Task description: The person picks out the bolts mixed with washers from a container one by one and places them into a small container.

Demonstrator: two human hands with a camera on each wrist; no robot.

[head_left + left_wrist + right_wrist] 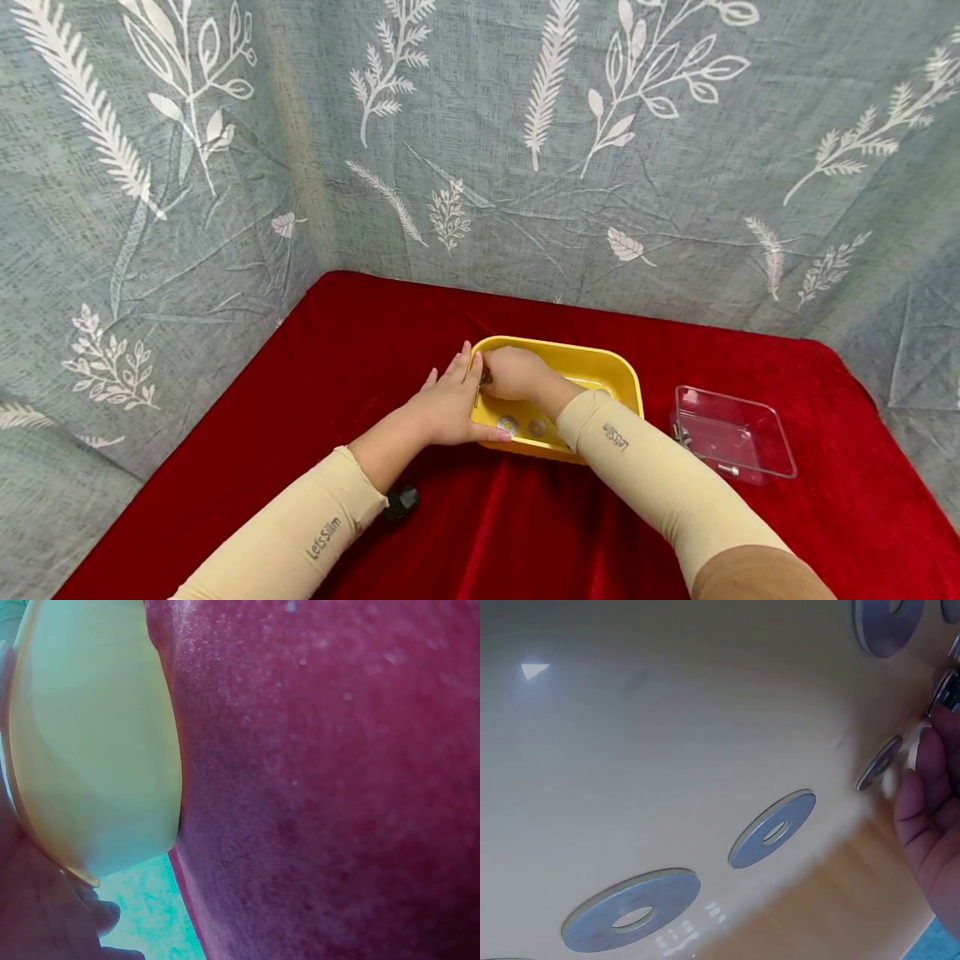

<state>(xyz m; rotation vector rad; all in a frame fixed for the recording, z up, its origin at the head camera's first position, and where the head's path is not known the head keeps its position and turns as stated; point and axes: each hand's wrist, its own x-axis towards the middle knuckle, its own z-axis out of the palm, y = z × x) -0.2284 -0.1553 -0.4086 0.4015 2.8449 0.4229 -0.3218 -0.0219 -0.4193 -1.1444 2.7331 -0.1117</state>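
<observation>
A yellow tub (592, 354) stands on the red cloth with several flat metal washers (634, 911) on its floor. My left hand (450, 408) rests at the tub's left end, fingers extended along the rim and thumb over the near edge. In the left wrist view, the tub's outer wall (97, 742) is close beside that hand. My right hand (517, 372) reaches down inside the tub at the left end, fingers curled. At its fingertips (930, 746) is a small shiny metal piece (946, 691), partly hidden, its kind unclear. One washer (880, 763) lies just beside these fingers.
To the right of the tub is a clear plastic box (738, 433), with small metal parts (727, 471) near its left and front sides. A black object (401, 502) is partly covered by the left forearm. Patterned grey-blue curtains (480, 167) hang behind the table.
</observation>
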